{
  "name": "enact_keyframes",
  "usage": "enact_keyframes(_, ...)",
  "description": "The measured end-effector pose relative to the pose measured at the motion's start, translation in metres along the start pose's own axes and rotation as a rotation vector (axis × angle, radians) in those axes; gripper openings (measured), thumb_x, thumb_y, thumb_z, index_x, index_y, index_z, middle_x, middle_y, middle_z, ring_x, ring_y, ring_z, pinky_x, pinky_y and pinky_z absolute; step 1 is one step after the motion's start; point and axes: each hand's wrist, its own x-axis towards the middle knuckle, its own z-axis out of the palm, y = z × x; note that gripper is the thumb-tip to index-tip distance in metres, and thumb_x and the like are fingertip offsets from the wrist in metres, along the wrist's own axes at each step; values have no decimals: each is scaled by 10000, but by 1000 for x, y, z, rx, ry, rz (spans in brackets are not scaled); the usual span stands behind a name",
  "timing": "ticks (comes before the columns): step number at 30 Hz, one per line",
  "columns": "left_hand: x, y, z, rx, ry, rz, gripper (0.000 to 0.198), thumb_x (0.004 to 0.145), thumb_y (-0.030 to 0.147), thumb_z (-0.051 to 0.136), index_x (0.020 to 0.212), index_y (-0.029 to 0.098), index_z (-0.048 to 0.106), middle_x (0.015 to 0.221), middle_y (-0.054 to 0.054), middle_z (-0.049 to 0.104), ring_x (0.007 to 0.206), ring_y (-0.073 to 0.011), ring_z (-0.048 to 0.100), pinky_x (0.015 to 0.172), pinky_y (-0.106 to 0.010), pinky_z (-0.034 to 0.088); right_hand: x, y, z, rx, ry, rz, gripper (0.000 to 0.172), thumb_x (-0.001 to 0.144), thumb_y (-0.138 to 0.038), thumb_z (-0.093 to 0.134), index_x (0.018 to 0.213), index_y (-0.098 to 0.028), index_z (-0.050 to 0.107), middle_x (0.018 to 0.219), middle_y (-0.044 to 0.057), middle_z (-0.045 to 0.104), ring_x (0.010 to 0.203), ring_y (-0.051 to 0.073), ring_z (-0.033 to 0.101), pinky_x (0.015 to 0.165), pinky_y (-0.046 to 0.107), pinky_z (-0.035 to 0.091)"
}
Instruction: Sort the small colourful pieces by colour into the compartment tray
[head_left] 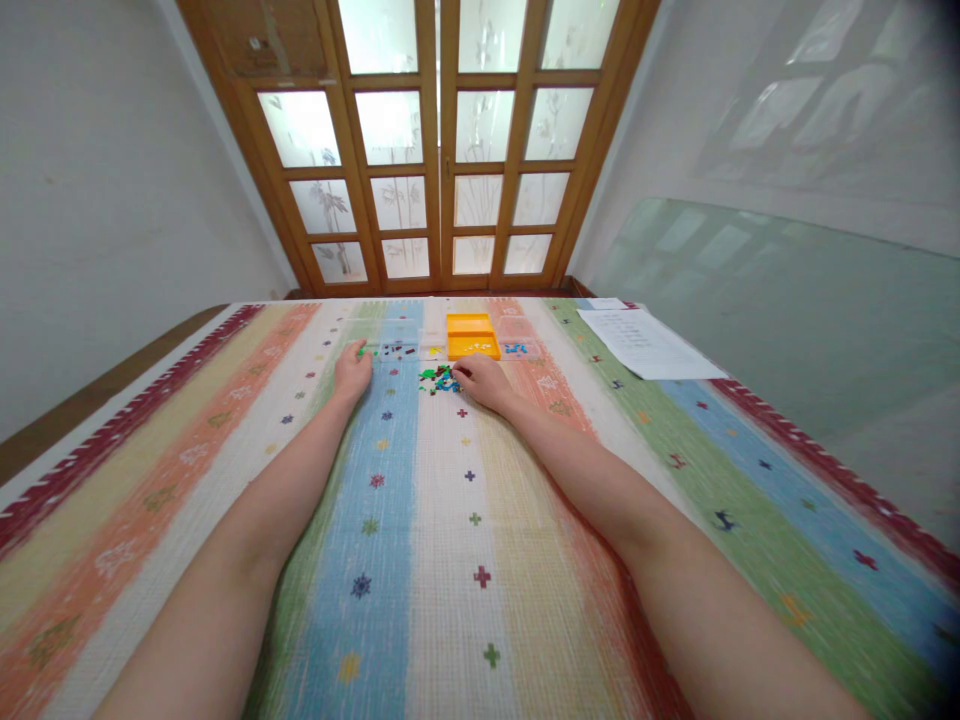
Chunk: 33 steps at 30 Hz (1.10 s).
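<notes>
My left hand rests at the left end of a row of clear plastic boxes, its fingers curled together. Small green pieces show right at its fingertips; whether any is held I cannot make out. My right hand is at the right side of a loose pile of small colored pieces, mostly green, blue and dark red. Its fingers are pinched together over the pile's edge, and what is between them is hidden. Behind it stands an open orange box with small pale pieces inside.
A clear box section holds dark pieces, another has yellow pieces, and blue pieces lie right of the orange box. Printed paper sheets lie at the far right on the striped tablecloth. Glazed wooden doors stand beyond.
</notes>
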Motion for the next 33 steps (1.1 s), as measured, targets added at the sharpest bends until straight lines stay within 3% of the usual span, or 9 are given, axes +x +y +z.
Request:
enact_keyframes(7,-8,13,-1,82,-76,147,399,938,262,545,1303,199,693,1357,-138,671,1302,-297,604,1176,-472,453,-2,-7,-3,-1,1,-89,209,1045,-296,576,998,-213,762,1033,95,751,982,242,615,876,336,410)
enact_keyframes(16,-20,33,0,70,-238,249,380,962,269,540,1299,204,705,1420,-111,611,998,-202,671,1029,-379,528,-5,-29,-1,21,-145,-356,188,1017,-297,627,1112,-243,780,1087,98,724,1065,262,593,963,388,418)
enact_keyframes(22,-26,41,1,88,-292,363,350,967,254,542,1262,214,726,1377,-98,641,1139,-230,658,1063,-380,517,-5,-29,-1,-19,-154,-378,190,1035,-301,613,1079,-240,787,1055,95,706,1048,253,583,948,381,411)
enact_keyframes(27,-32,49,3,121,-360,456,337,987,251,522,1256,227,724,1375,-83,652,1162,-227,659,1065,-385,518,-4,-28,3,-24,-142,-421,187,1030,-332,642,1088,-232,788,1024,90,696,1019,248,586,914,371,408)
enact_keyframes(33,-36,53,7,166,-482,576,297,1004,285,516,1165,230,759,1217,-62,716,1111,-226,672,1021,-376,525,-4,-26,4,-31,-104,-383,184,1037,-299,615,1062,-217,777,1024,91,708,1010,247,586,910,368,408)
